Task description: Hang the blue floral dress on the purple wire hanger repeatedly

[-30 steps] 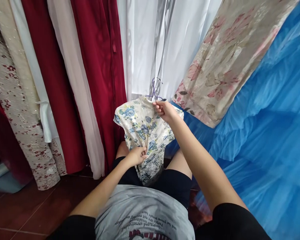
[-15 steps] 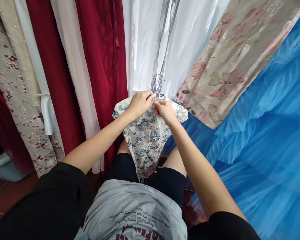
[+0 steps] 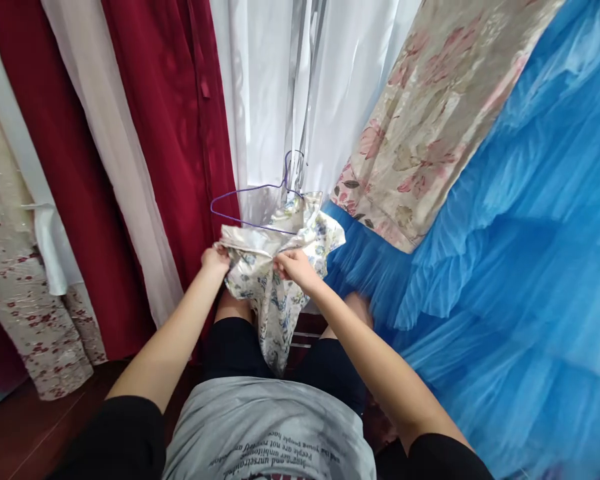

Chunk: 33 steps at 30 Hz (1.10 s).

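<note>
A small floral dress (image 3: 275, 267), white with blue flowers, hangs partly off a purple wire hanger (image 3: 245, 207). The hanger's left arm is bare, and its right side is still inside the dress. My left hand (image 3: 215, 259) is closed on the dress's left edge. My right hand (image 3: 291, 267) pinches the fabric near its middle. Both hands sit just below the hanger, above my knees. The hanger's hook rests on a shiny metal pole (image 3: 300, 93).
Hanging garments surround me: dark red gowns (image 3: 180, 120), a pale pink strip (image 3: 110, 160), white fabric (image 3: 260, 100), a beige floral dress (image 3: 430, 113) and a big blue tulle skirt (image 3: 520, 267) at the right. Sequinned beige fabric (image 3: 25, 313) hangs at the left above dark floor.
Both hands dropped from the dress's collar by the hook to lower on the fabric. The dress slid down, baring the hanger's left arm. The view shifted rightwards.
</note>
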{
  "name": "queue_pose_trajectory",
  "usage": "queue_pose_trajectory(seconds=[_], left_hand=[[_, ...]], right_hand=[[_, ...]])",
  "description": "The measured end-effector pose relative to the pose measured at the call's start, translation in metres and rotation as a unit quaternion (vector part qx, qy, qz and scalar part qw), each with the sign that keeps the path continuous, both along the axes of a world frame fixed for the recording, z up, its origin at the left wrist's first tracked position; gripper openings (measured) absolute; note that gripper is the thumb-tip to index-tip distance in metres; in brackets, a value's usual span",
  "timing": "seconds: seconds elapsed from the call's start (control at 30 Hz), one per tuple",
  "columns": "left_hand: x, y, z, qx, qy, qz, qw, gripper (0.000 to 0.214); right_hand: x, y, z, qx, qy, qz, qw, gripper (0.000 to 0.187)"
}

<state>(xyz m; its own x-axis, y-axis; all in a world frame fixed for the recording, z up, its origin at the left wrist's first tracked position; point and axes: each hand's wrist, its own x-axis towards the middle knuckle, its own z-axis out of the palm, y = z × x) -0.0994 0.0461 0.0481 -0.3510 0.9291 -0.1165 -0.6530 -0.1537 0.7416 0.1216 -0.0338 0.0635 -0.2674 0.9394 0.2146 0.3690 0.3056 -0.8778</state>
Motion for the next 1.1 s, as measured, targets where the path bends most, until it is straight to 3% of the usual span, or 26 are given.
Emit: queue_pose_trajectory(seconds=[0.07, 0.13, 0.2, 0.27, 0.3, 0.4, 0.5, 0.53, 0.6, 0.67, 0.77, 0.83, 0.9, 1.0, 1.1], left_hand=[[0.025, -0.013, -0.025, -0.034, 0.02, -0.066, 0.997, 0.031], [0.049, -0.028, -0.036, -0.038, 0.039, -0.132, 0.99, 0.025], [0.07, -0.045, -0.032, -0.008, 0.049, -0.187, 0.981, 0.014], [0.088, -0.062, -0.016, 0.084, 0.115, -0.238, 0.961, 0.01], [0.095, -0.07, -0.006, 0.151, 0.179, -0.259, 0.937, 0.014], [0.108, -0.088, 0.021, 0.33, 0.389, -0.252, 0.822, 0.026], [0.108, -0.094, 0.031, 0.385, 0.486, -0.21, 0.756, 0.03], [0.106, -0.095, 0.029, 0.383, 0.493, -0.236, 0.745, 0.034], [0.102, -0.097, 0.016, 0.352, 0.485, -0.349, 0.72, 0.048], [0.099, -0.104, -0.003, 0.307, 0.477, -0.471, 0.675, 0.06], [0.092, -0.116, -0.031, 0.247, 0.5, -0.552, 0.62, 0.064], [0.082, -0.117, -0.04, 0.217, 0.529, -0.536, 0.621, 0.06], [0.07, -0.111, -0.039, 0.198, 0.56, -0.468, 0.654, 0.053], [0.051, -0.094, -0.019, 0.219, 0.575, -0.354, 0.704, 0.049], [0.039, -0.085, 0.01, 0.265, 0.589, -0.293, 0.705, 0.047]], right_hand=[[0.019, -0.004, -0.017, -0.009, -0.042, 0.002, 0.999, 0.031], [0.04, -0.01, -0.031, -0.026, -0.094, 0.024, 0.995, 0.027], [0.055, -0.016, -0.039, -0.022, -0.132, 0.036, 0.99, 0.012], [0.059, -0.02, -0.039, 0.018, -0.129, 0.034, 0.991, 0.029], [0.057, -0.021, -0.037, 0.039, -0.106, 0.04, 0.993, 0.037], [0.046, -0.026, -0.024, 0.025, 0.043, 0.097, 0.994, 0.03], [0.042, -0.042, -0.002, -0.088, 0.193, 0.118, 0.97, 0.019], [0.044, -0.049, 0.007, -0.124, 0.212, 0.12, 0.962, 0.018], [0.056, -0.065, 0.026, -0.165, 0.188, 0.14, 0.958, 0.018], [0.075, -0.076, 0.045, -0.163, 0.109, 0.173, 0.965, 0.018], [0.114, -0.073, 0.065, -0.119, 0.01, 0.145, 0.982, 0.018], [0.143, -0.056, 0.073, -0.076, 0.011, 0.058, 0.995, 0.019], [0.169, -0.03, 0.078, -0.019, 0.058, -0.034, 0.998, 0.017], [0.186, 0.015, 0.082, 0.048, 0.12, -0.136, 0.982, 0.016], [0.17, 0.055, 0.082, 0.03, 0.126, -0.153, 0.98, 0.021]])
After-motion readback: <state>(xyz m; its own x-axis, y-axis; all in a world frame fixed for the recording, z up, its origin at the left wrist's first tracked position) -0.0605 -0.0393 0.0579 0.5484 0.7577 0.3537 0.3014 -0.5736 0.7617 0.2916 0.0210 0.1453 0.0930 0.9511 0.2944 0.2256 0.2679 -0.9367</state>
